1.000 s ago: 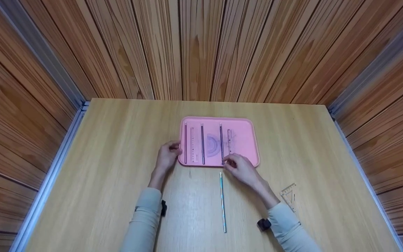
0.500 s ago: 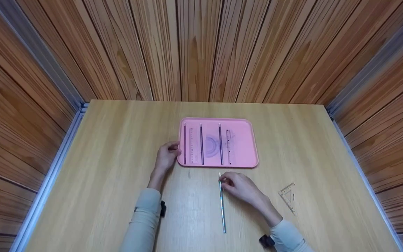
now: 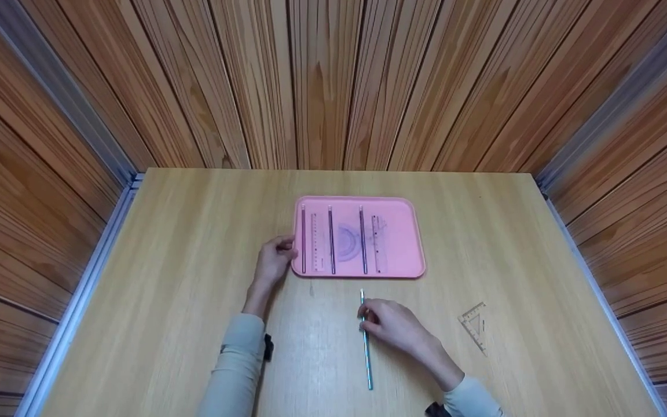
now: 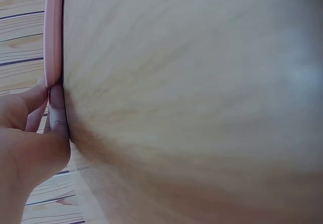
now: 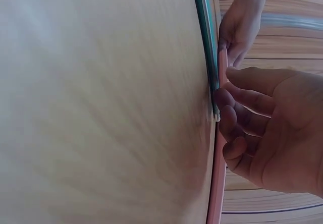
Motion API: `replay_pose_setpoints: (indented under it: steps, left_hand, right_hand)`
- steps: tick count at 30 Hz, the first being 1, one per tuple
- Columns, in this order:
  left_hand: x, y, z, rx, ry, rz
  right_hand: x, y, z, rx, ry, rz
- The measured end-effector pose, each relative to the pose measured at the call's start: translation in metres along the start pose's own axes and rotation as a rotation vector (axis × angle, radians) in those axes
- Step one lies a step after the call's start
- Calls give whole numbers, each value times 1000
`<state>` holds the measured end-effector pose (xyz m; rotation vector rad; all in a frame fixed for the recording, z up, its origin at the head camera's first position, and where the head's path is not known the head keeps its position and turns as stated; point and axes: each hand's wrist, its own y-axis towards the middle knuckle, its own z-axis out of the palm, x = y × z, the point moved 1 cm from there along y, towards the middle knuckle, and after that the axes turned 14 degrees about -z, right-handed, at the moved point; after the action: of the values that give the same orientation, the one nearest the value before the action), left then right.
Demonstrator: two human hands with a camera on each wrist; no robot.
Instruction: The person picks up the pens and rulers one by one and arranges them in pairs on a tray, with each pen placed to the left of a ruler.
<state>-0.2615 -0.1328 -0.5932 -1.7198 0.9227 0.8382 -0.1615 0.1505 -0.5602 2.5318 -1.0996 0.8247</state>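
A pink tray lies on the table. In it are several items: dark pencils, a clear straight ruler, a protractor and a second clear ruler. My left hand pinches the tray's left rim between thumb and fingers; the left wrist view shows the pink rim meeting the fingertips. In front of the tray lies a shiny teal pencil. The curled thumb and index finger of my right hand are at its upper part; in the right wrist view, the index fingertip touches the pencil.
A small clear triangular set square lies on the wooden table to the right of my right hand. Wood-plank walls stand behind the table and at both sides, with metal rails along its side edges.
My right hand has come back from the tray's front edge to the teal pencil, then farther down along it. My left hand has stayed at the tray's left rim.
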Motion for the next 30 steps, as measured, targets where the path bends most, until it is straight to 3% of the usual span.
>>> replay_pose_setpoints:
  steps: [15,22,30]
  left_hand:
    - [0,-2,0,-12,3,28]
    - [-1,-2,1,-17,6,27]
    - [-1,0,1,-17,-1,38]
  right_hand:
    - [8,-6,6,27,-23,14]
    - [14,-4,10,42,12,81]
    - [15,-3,12,20,-16,65]
